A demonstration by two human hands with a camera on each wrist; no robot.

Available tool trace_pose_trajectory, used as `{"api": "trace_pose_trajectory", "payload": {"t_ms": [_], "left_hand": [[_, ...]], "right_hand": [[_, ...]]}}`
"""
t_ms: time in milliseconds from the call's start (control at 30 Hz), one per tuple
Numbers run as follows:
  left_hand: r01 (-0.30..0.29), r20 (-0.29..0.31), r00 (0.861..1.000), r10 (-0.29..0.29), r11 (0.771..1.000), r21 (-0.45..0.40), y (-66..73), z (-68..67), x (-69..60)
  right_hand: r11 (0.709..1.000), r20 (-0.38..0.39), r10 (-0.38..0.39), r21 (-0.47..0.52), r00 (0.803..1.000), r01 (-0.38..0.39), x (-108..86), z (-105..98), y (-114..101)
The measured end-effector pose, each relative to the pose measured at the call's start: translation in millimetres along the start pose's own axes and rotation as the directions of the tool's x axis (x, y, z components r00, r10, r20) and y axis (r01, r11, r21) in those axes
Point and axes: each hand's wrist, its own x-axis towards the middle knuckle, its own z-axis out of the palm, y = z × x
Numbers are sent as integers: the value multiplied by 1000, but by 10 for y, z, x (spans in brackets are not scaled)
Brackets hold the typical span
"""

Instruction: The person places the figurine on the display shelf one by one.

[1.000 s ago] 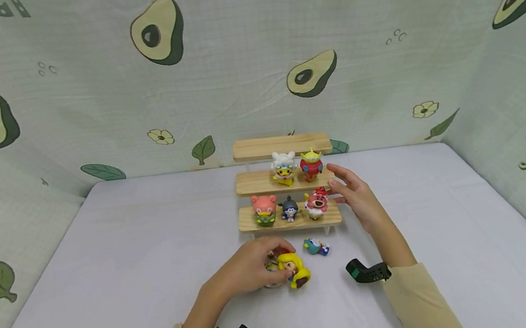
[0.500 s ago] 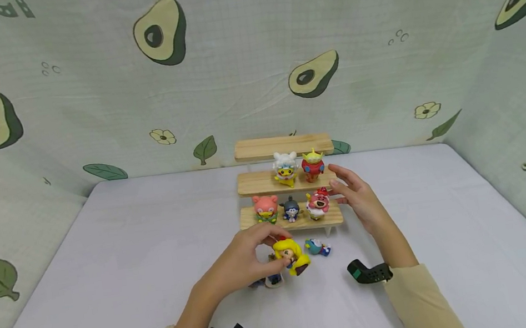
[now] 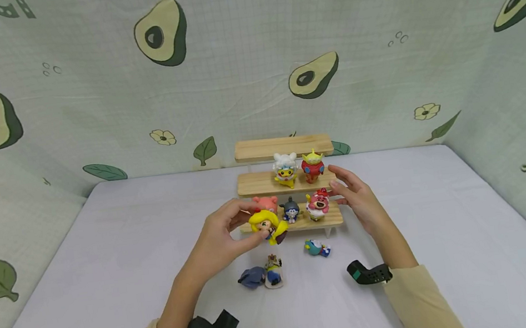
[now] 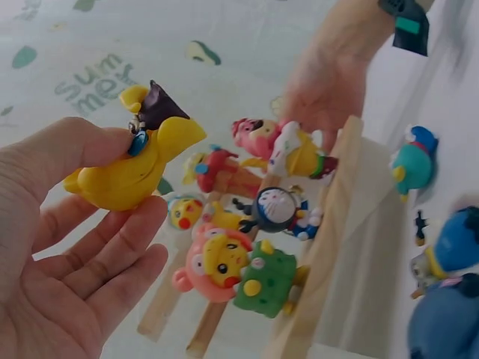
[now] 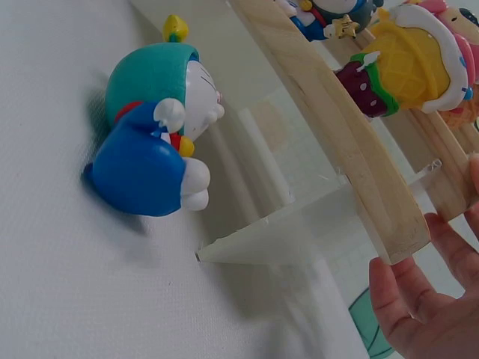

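My left hand (image 3: 225,236) pinches a yellow-haired figure (image 3: 268,226) between thumb and fingers, in front of the pink-hooded figure (image 3: 266,203) on the lowest step. In the left wrist view the yellow figure (image 4: 123,168) hangs tilted, off any surface. My right hand (image 3: 360,198) is at the right end of the three-step wooden stand (image 3: 290,180), fingers loosely bent; in the right wrist view its fingertips (image 5: 385,280) touch the wood's end. A small dark-hooded figure (image 3: 291,210) and a pink bear figure (image 3: 318,204) share the lowest step.
On the middle step stand a white-hooded figure (image 3: 286,169) and a red-suited figure (image 3: 312,165). In front of the stand a teal and blue figure (image 3: 317,247) lies on the white table (image 3: 82,279), with a blue-grey figure (image 3: 252,277) and another small figure (image 3: 273,272) nearer.
My left hand has lifted the yellow-haired figure off the table and moved it up and left to the lowest step, uncovering two figures. My right hand has stayed in place.
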Motion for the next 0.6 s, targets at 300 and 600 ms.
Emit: {"api": "trace_pose_trajectory", "payload": {"t_ms": [300,600], "left_hand": [[37,-117,992,-44,997,-63,-84,-103,221],[48,-205,975,-90,979,-200,-223,-107,460]], "right_hand": [[1000,6,1,17,1000,-1,-1,1,-4],[1000,7,-6,19,1000,6,-5,-4,-1]]}}
